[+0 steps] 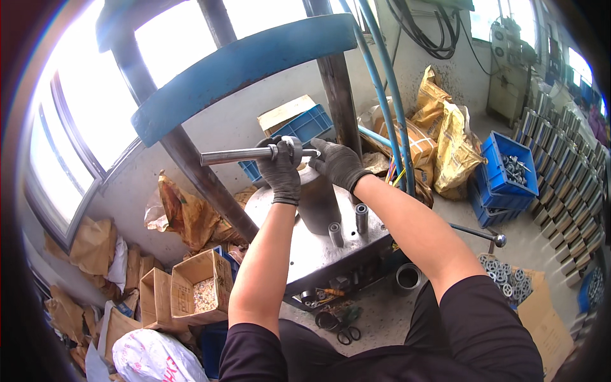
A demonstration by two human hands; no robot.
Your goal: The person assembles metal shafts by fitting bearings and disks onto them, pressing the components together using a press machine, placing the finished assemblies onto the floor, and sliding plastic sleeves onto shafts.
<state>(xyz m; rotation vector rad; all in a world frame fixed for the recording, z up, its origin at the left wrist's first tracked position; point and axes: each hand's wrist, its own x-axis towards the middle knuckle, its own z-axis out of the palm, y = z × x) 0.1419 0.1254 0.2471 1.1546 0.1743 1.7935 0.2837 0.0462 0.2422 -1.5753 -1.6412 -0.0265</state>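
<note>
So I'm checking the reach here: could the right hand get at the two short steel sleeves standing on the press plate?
Probably yes. The right hand is up at the shaft, and the two sleeves stand just below its forearm on the plate, with nothing between them.

single head-worn fisheye view, looking steeply down and forward, close over the press table (318,254) at frame centre, edges bending toward the rim

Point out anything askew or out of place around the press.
Scissors lie on the floor below the press table, among loose metal parts. Torn paper sacks slump against the wall. Both gloved hands, left and right, grip the shaft.
</note>
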